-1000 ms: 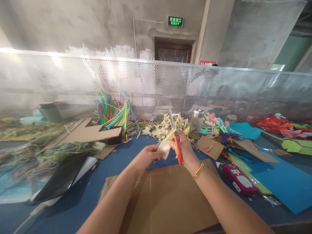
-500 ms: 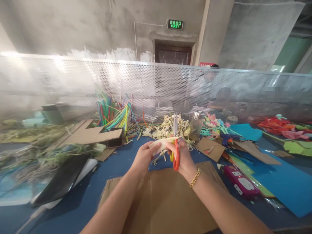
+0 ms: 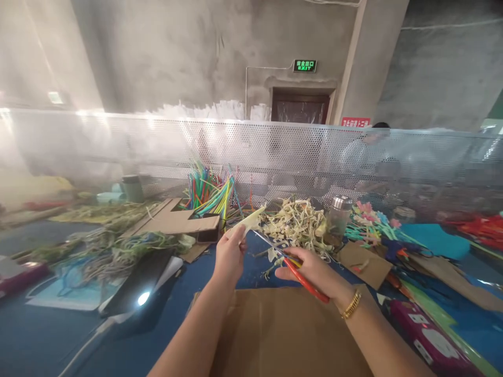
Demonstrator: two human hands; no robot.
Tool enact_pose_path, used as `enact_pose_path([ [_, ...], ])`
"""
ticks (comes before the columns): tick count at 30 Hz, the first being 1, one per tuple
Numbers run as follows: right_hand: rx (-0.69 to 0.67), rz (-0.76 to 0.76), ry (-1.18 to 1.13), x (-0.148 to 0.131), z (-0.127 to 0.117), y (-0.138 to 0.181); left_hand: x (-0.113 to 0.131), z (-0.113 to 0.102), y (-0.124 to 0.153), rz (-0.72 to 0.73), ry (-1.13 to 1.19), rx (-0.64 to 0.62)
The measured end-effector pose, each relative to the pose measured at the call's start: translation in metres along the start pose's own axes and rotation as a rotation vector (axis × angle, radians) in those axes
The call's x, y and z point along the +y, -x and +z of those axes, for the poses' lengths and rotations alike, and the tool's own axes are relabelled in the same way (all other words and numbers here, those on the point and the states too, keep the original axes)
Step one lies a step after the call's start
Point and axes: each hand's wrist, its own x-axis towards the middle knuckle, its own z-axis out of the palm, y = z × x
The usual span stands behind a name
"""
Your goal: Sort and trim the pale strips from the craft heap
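Note:
My left hand (image 3: 229,255) pinches a pale cream strip (image 3: 248,222) and holds it up, its far end pointing up and to the right. My right hand (image 3: 312,269) grips red-handled scissors (image 3: 293,267); their blades point up-left toward the strip, just below it. Both hands hover over a brown cardboard sheet (image 3: 283,335) on the blue table (image 3: 51,340). A heap of cream shreds (image 3: 294,226) lies just beyond the hands.
A bunch of coloured straws (image 3: 208,189) and a cardboard piece (image 3: 173,222) stand at back left, a glass jar (image 3: 337,220) and paper flowers (image 3: 369,222) at back right. A black tablet (image 3: 137,283) lies left, a pink box (image 3: 428,337) right. A perforated metal screen (image 3: 157,152) closes the back.
The view has shifted left and up. My left hand lifted the cream strip away from the scissors, and my right hand lowered, tilting the scissors so the blades point up-left.

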Motion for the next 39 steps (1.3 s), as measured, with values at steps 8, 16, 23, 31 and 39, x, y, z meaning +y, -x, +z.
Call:
enact_pose_path([
  [8, -0.001, -0.046, -0.198, 0.007, 0.014, -0.009, -0.012, 0.013, 0.019, -0.146, -0.018, -0.111],
  [16, 0.006, 0.013, -0.269, -0.005, 0.013, -0.004, -0.011, 0.014, 0.021, -0.24, 0.013, -0.116],
  [23, 0.0, 0.025, -0.294, -0.008, 0.012, -0.003, -0.01, 0.015, 0.021, -0.234, -0.01, -0.135],
  [31, 0.019, 0.045, -0.271, -0.006, 0.012, -0.004, -0.007, 0.015, 0.021, -0.221, -0.002, -0.134],
  [39, 0.139, 0.073, -0.191, 0.004, 0.012, -0.009, -0.008, 0.014, 0.021, -0.242, -0.029, -0.114],
])
